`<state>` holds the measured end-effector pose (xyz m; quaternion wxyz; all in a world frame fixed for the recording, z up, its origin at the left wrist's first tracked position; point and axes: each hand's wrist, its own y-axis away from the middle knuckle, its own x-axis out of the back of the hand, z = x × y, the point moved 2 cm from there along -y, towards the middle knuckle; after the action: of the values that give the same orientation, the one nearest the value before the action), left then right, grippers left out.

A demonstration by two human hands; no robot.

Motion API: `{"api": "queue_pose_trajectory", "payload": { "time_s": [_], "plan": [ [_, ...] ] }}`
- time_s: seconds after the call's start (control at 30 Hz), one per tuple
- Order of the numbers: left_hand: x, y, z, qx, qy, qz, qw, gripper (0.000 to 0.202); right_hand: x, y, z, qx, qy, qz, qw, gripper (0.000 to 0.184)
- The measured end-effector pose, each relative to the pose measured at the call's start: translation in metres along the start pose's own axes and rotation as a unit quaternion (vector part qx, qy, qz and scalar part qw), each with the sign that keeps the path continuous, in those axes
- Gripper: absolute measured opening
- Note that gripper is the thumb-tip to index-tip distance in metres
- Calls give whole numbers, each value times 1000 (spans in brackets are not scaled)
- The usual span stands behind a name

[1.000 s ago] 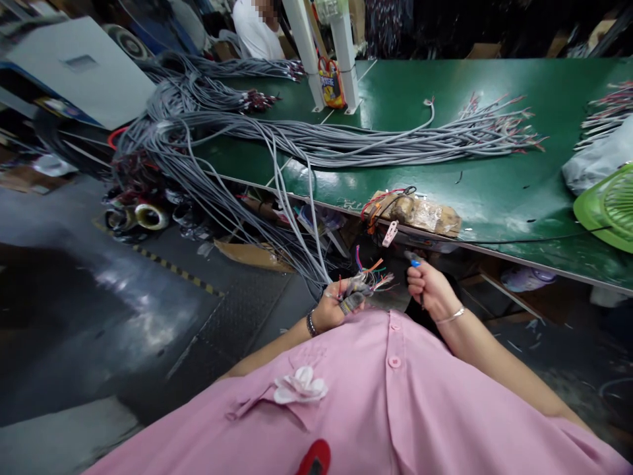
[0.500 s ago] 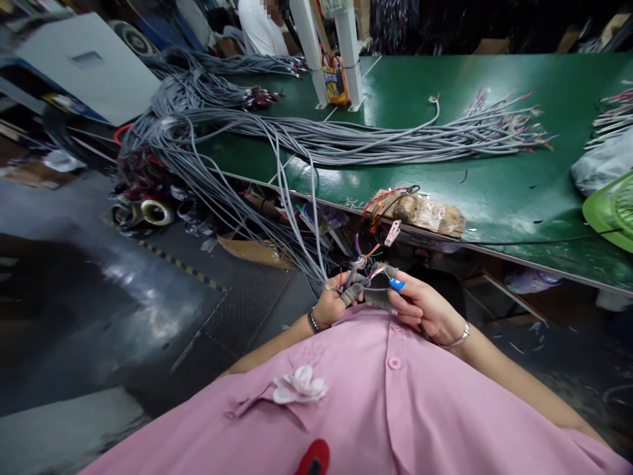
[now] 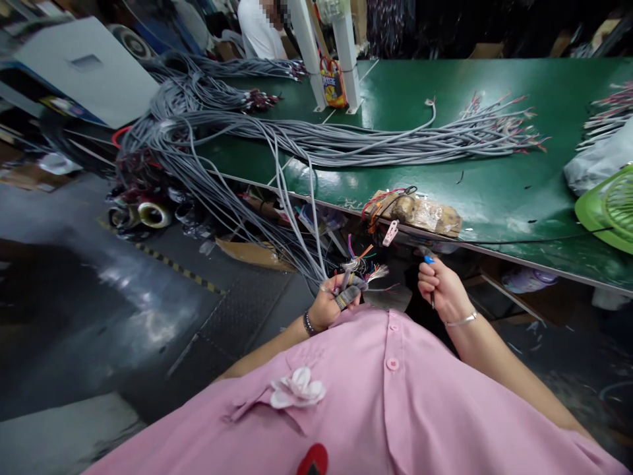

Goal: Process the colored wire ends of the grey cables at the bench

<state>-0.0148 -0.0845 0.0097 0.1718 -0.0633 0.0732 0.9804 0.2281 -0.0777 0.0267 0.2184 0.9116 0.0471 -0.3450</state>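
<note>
My left hand (image 3: 327, 309) is closed around the ends of grey cables (image 3: 319, 247), in front of my pink shirt. A finger on it wears a grey fabric cover. Stripped coloured wires (image 3: 363, 262) and bare strands fan out above its fingertips. Off to the right, my right hand (image 3: 442, 290) is closed in a fist on a slim dark tool (image 3: 432, 300), whose lower end shows beneath the fingers. Something blue (image 3: 428, 260) is at the thumb tip. The tool's kind is hidden by the fingers. The right hand is apart from the wires.
Long bundles of grey cable (image 3: 346, 145) lie across the green table (image 3: 494, 198). At its front edge are a taped wooden block (image 3: 430, 214) and a pink clip (image 3: 390, 233). A green fan (image 3: 606, 208) stands right; white posts (image 3: 349, 59) rise behind.
My right hand has moved away from the wires, to the right and slightly up, still closed on the slim tool. The left hand stays almost in place with the cables.
</note>
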Motion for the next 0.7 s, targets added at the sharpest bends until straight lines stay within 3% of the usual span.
{"api": "queue_pose_trajectory", "payload": {
  "time_s": [0.07, 0.2, 0.3, 0.57, 0.7],
  "plan": [
    [3, -1, -2, 1, 2, 23, 1000, 40, -1, 7, 0, -16, -13, -15, 1000, 26],
    [4, -4, -1, 2, -5, 33, 999, 39, -28, 26, 8, -99, 1, -142, 985, 14],
    [2, -4, 0, 0, -18, 28, 999, 39, -42, 32, 10, -114, -2, -179, 977, 11],
    [-1, -2, 3, 1, -31, 31, 999, 37, -41, 26, 12, -117, -16, -173, 978, 16],
    [-3, -3, 3, 2, -39, 19, 999, 36, -37, 23, 15, -115, -18, -129, 985, 14]
  ]
}}
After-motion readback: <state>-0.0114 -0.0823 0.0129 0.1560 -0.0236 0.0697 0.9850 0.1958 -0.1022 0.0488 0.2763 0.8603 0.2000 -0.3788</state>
